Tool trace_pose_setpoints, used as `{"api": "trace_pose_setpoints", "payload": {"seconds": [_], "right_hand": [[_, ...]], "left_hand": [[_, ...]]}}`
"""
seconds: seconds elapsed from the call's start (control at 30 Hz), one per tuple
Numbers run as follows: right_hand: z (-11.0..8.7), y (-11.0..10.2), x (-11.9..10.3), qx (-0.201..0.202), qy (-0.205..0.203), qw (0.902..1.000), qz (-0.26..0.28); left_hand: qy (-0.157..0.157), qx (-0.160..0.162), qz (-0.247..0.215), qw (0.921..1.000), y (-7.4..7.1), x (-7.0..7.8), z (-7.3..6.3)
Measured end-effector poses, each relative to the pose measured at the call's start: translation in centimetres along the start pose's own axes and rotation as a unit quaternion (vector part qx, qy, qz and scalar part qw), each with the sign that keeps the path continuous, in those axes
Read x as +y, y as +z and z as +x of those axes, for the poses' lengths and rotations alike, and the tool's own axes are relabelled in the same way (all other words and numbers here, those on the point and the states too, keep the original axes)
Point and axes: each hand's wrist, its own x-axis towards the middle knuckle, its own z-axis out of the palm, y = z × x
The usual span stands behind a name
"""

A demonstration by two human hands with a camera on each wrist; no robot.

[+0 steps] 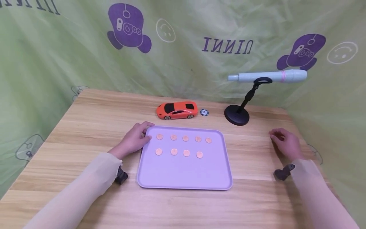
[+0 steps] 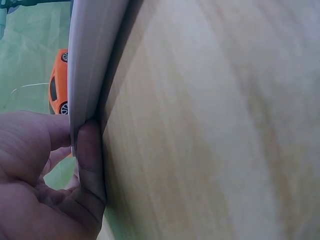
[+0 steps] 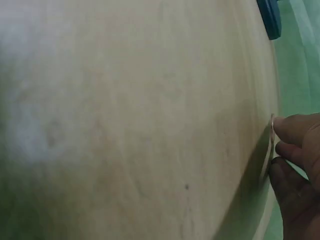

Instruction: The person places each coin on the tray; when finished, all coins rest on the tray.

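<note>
A lavender tray (image 1: 183,175) lies on the wooden table, with several round copper-coloured coins (image 1: 173,152) set out on it in two rows. At its upper left corner my left hand (image 1: 134,140) pinches the rim, the thumb over the edge. The left wrist view shows the tray wall (image 2: 95,55) between thumb and finger. Off to the right of the tray, my right hand (image 1: 287,144) is low over the table. In the right wrist view, a thin copper-coloured coin (image 3: 272,125), seen edge-on, is pinched in its fingertips (image 3: 287,129).
Behind the tray stand an orange toy car (image 1: 177,110) and a blue-and-white poker chip (image 1: 204,112). A black stand (image 1: 237,115) at the back right bears a light blue microphone (image 1: 268,76). A green printed curtain (image 1: 183,63) hangs behind the table.
</note>
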Motion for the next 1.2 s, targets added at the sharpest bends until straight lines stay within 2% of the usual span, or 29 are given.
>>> {"api": "trace_pose_setpoints", "payload": {"seconds": [0.17,0.4,0.67,0.8,1.07,1.2], "right_hand": [[0.4,0.2,-0.4,-0.005,-0.001,0.9999,-0.009],[0.9,0.4,-0.9,-0.014,0.032,0.9993,-0.016],[1.1,0.1,-1.0,-0.003,0.015,0.9996,-0.023],[1.1,-0.3,-1.1,-0.014,0.023,0.9993,-0.025],[0.9,-1.0,-0.9,-0.071,0.068,0.9951,-0.014],[0.7,-1.2,-0.7,-0.078,0.077,0.9939,-0.008]], "left_hand": [[0.0,0.0,0.001,1.0,0.1,0.1,0.0],[-0.002,-0.003,0.001,1.0,0.0,0.3,0.0],[-0.001,-0.002,0.003,1.0,0.1,0.2,0.2],[-0.001,-0.003,0.003,1.0,0.1,0.1,0.2],[-0.002,-0.003,0.005,1.0,0.0,0.1,0.1],[-0.002,-0.004,0.004,1.0,0.0,0.0,0.2]]}}
